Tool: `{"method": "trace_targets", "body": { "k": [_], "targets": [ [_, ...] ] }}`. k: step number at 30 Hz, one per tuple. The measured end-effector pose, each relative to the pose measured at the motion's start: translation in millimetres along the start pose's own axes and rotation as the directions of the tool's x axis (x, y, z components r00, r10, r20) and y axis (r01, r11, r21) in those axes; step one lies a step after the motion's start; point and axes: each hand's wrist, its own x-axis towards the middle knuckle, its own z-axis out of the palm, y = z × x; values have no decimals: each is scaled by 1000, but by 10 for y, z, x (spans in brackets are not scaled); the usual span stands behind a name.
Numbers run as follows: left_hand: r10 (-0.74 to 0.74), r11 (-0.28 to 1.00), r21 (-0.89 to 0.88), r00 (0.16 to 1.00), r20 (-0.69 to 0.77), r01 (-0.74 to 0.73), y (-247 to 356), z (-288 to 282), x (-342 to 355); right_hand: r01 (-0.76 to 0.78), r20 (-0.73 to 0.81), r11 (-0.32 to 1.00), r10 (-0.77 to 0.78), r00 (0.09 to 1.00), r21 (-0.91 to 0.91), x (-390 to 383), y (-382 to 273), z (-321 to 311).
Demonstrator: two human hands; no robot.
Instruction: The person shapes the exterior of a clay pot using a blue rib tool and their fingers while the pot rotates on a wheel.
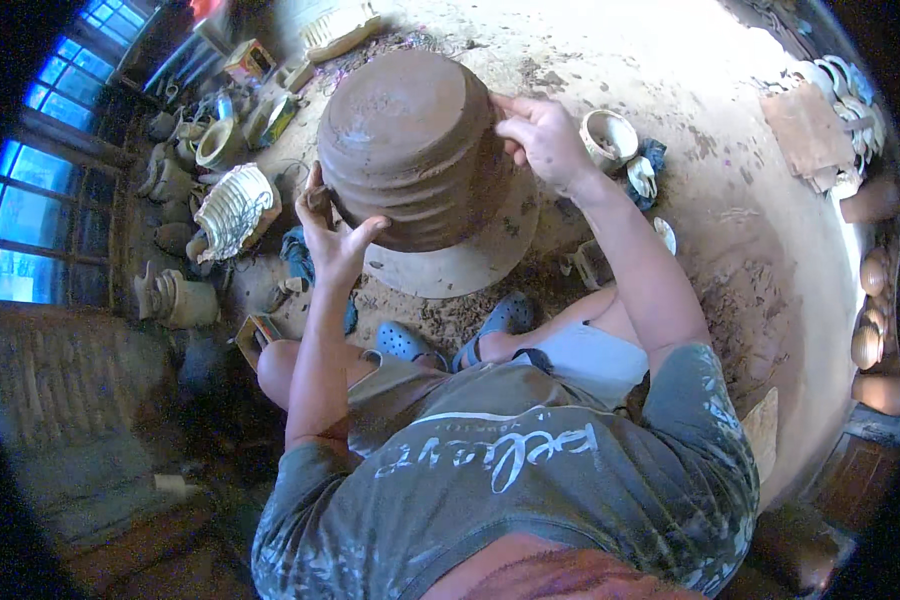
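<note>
A large brown clay pot (pixel 410 130) with a ribbed wall and a flat, closed top stands in front of me on a round pale board (pixel 440 272). My left hand (pixel 338 238) lies against its left side, thumb spread away from the fingers. Dark clay or a small dark piece shows by those fingers; I cannot tell which. On the far right side of the pot, my right hand (pixel 550 148) has its fingers bent and drawn together at the wall. Whatever sits between its fingertips, if anything, is hidden.
White ribbed moulds (pixel 238 210) and several pots crowd the left by the window (pixel 30 220). A pale round bowl (pixel 608 138) and dark cloth (pixel 653 155) lie right of the pot. Clay crumbs cover the floor near my blue clogs (pixel 402 342). Stacked pieces line the right wall.
</note>
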Motion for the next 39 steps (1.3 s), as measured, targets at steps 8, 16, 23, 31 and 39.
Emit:
{"method": "trace_targets", "body": {
  "k": [8,16,23,31,39],
  "targets": [
    [-36,999,38,999,-33,37,191,98,-88,234,-113,936,-271,956,-263,-974,73,917],
    [-11,997,75,998,-66,16,78,101,-114,426,-74,896,-436,897,-123,-1131,132,964],
    [-19,1000,-8,997,-74,19,30,-17,-19,572,37,708,-615,788,-414,-891,-97,614],
    [-145,985,46,938,-314,168,459,730,-597,700,212,233,-848,486,-675,-551,-297,723],
    [-198,920,-391,849,-490,-11,273,839,-170,749,365,98,-827,428,-656,-330,-485,929]
  ]
}}
